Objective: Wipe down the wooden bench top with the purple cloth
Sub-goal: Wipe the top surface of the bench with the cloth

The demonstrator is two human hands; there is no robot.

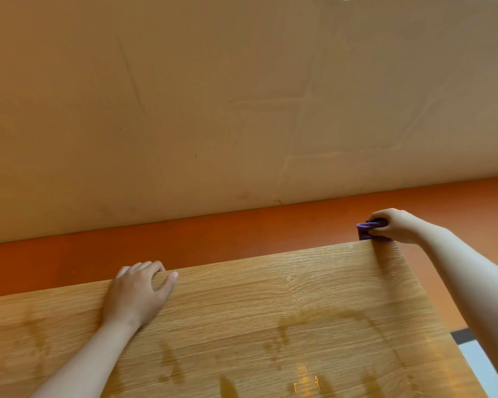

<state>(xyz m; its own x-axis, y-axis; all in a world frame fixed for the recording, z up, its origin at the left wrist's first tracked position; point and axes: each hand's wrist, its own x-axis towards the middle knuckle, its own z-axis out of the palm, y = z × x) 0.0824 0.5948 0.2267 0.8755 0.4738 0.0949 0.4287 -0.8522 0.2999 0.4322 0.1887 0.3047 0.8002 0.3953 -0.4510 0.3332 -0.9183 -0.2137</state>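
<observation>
bench top point(270, 311) bare between hands, wall point(184, 110) well beyond far edge

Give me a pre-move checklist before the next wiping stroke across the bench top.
1. Purple cloth gripped in right hand: ok.
2. Cloth flat on the bench top: not ok, it is bunched at the far right corner edge.
3. Left hand bracing the far edge: ok.
4. Stroke path free of objects: ok.
5. Damp streaks in the near part: not ok, still unwiped.
6. Cloth dampness: cannot tell.
</observation>
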